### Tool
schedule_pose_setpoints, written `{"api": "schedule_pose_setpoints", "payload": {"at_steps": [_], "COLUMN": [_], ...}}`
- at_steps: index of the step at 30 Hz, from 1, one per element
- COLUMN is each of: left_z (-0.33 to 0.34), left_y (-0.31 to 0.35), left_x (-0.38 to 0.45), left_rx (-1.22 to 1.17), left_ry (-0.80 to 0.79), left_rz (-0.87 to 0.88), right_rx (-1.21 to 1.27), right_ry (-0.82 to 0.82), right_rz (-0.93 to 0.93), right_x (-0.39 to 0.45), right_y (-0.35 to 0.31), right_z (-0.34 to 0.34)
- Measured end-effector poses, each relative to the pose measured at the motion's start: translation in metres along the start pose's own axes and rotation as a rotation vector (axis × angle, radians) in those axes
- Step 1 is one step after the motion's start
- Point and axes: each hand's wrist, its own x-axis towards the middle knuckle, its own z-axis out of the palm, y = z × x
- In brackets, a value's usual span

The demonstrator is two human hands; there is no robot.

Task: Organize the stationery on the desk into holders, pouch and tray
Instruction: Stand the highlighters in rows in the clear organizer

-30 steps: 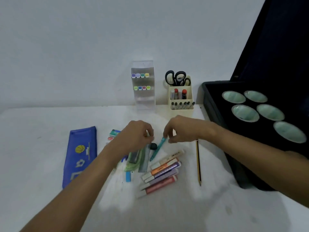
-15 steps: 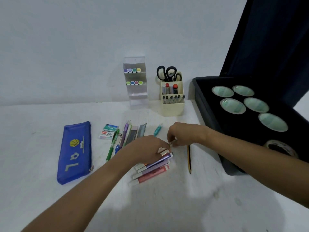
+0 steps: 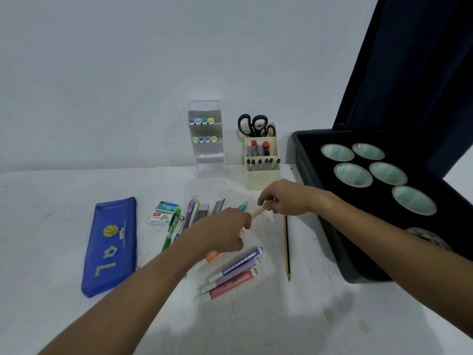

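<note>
Just before the cream plastic pen holder [image 3: 261, 172], both hands pinch one pale peach marker [image 3: 258, 212]: left hand [image 3: 225, 233], right hand [image 3: 284, 198].

You have before you:
- one blue pouch [image 3: 110, 245];
- two staple boxes [image 3: 163, 212];
- one clear holder [image 3: 207, 160], eight marker caps in two rows of four;
- one cream holder [image 3: 261, 172], two pairs of scissors [image 3: 256, 125];
- one pencil [image 3: 287, 248];
- three highlighters [image 3: 231, 274] lying side by side, an orange one [image 3: 212, 255] partly hidden;
- one black tray [image 3: 332, 226], five round wells [image 3: 353, 174];
- two hands, left [image 3: 222, 233] and right [image 3: 284, 199].
</note>
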Motion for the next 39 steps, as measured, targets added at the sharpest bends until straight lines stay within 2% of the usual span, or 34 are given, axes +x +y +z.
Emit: {"api": "schedule_pose_setpoints", "payload": {"at_steps": [3, 8, 10, 13, 21, 27, 33, 39], "left_z": [-0.027, -0.09, -0.103, -0.11, -0.09, -0.079, -0.074, -0.065], "left_y": [-0.008, -0.044, -0.06, -0.075, -0.1, -0.111, -0.122, -0.132], "left_x": [-0.008, -0.032, -0.034, -0.029, -0.002, 0.019, 0.038, 0.051], "left_rx": [-0.074, -0.2, -0.174, -0.12, -0.137, -0.164, -0.157, -0.17], "left_ry": [0.151, 0.614, 0.788, 0.912, 0.972, 0.886, 0.774, 0.757], "left_rz": [-0.02, -0.099, -0.102, -0.115, -0.094, -0.143, -0.194, -0.252], "right_rx": [0.143, 0.267, 0.256, 0.231, 0.201, 0.197, 0.186, 0.149], "right_ry": [0.065, 0.421, 0.524, 0.583, 0.608, 0.6, 0.494, 0.44], "right_rz": [-0.024, -0.097, -0.12, -0.156, -0.098, -0.071, -0.04, -0.041], "right_x": [-0.005, 0.0, 0.01, 0.033, 0.083, 0.123, 0.152, 0.17], "right_y": [-0.007, -0.032, -0.043, -0.058, -0.078, -0.081, -0.077, -0.068], "right_z": [-0.018, -0.059, -0.066, -0.063, -0.027, -0.006, 0.001, 0.001]}}
